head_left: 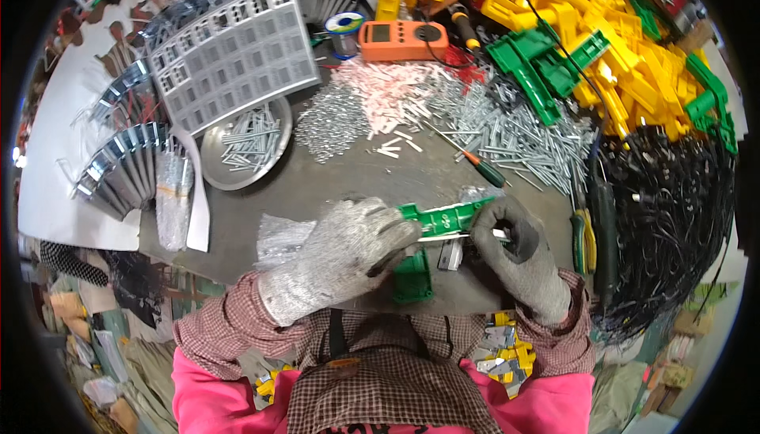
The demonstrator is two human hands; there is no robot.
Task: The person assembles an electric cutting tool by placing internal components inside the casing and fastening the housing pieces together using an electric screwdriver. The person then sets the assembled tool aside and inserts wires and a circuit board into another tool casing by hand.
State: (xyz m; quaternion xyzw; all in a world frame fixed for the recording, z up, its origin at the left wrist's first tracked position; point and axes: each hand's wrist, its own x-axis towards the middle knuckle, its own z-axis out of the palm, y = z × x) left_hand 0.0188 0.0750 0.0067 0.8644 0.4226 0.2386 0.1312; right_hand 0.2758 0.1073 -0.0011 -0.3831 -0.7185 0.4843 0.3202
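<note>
A green plastic housing piece is held level between my two grey-gloved hands, just above the bench's near edge. My left hand grips its left end, with the fingers closed over it. At the other end, my right hand curls its thumb and fingers round the part. A thin white strip runs along the piece's near side; I cannot tell whether it is a wire or a sleeve. Below lies a second green housing piece, partly hidden by my left hand. Beside it is a small silver metal part.
Clear plastic bags lie left of my hands. Beyond are a metal bowl of screws, a screw pile, pink-white sleeves, a screwdriver and an orange multimeter. Black cables and yellow housings fill the right.
</note>
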